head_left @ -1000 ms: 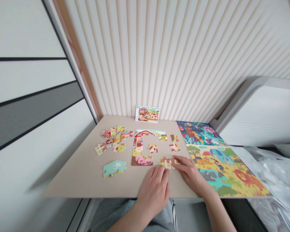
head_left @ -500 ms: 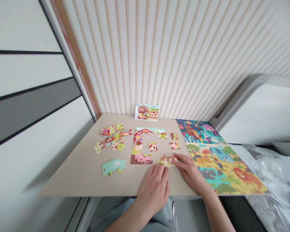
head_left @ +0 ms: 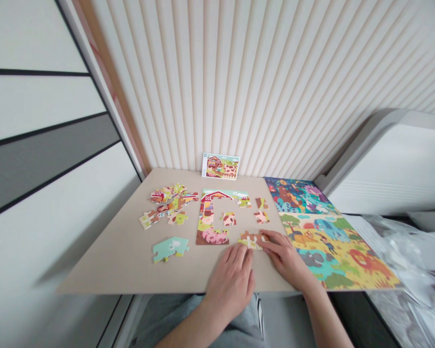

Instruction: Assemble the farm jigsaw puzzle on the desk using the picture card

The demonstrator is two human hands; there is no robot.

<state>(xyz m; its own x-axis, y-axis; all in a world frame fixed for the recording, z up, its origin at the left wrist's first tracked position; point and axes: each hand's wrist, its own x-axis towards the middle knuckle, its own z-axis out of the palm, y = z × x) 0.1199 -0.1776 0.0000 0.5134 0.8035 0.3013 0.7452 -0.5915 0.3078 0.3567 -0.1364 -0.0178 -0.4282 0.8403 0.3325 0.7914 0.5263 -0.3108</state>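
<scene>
Right hand (head_left: 284,258) gripping joined brown-and-cream cardboard jigsaw pieces (head_left: 252,240), at four o'clock from partly built colourful farm jigsaw (head_left: 212,217), left hand (head_left: 230,285) half-open just beside them

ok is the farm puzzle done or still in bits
Not done: the farm puzzle has a large gap in its middle, and loose pieces lie in a heap to its left.

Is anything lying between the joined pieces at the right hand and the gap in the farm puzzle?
Only one loose cow-patterned piece lies inside the gap, just up and left of the joined puzzle pieces; the right hand touches them.
</scene>
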